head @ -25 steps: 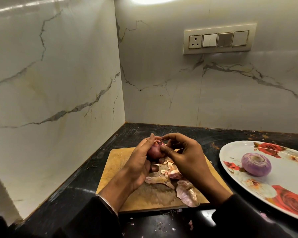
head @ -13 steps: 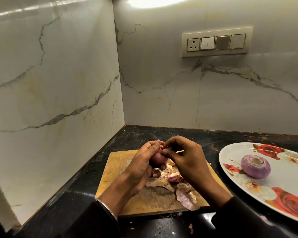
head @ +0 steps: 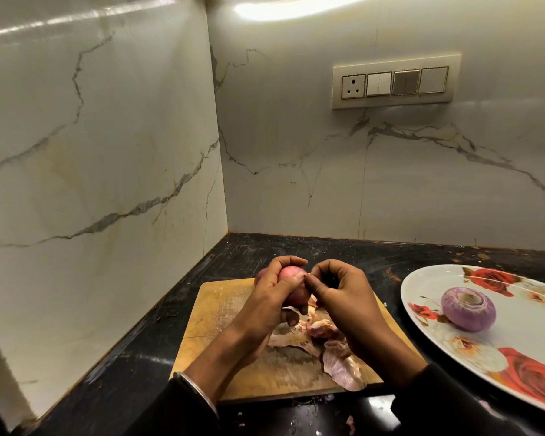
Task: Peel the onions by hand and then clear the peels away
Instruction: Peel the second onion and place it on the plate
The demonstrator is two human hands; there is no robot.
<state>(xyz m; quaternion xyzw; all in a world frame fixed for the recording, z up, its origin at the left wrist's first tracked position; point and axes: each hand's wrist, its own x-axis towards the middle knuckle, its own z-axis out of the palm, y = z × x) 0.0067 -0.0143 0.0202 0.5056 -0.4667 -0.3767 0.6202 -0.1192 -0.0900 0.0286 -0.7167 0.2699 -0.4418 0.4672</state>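
Observation:
My left hand [head: 269, 302] grips a reddish onion [head: 291, 275] above the far part of a wooden cutting board [head: 214, 313]. My right hand [head: 340, 294] has its fingers curled and pinches at the onion's skin on its right side. Loose papery peels [head: 340, 361] lie in a heap on the board under and in front of my hands. A peeled purple onion [head: 468, 308] sits on a white oval plate with red roses [head: 438, 344] at the right.
The board lies on a black counter [head: 132, 366] in a corner between two marble walls. A switch panel [head: 395, 81] is on the back wall. Small peel scraps [head: 350, 424] lie on the counter near the front edge.
My left hand has turned the onion so more of its pink surface shows on top. Both hands stay over the board, and the right-hand fingers keep pinching at the skin.

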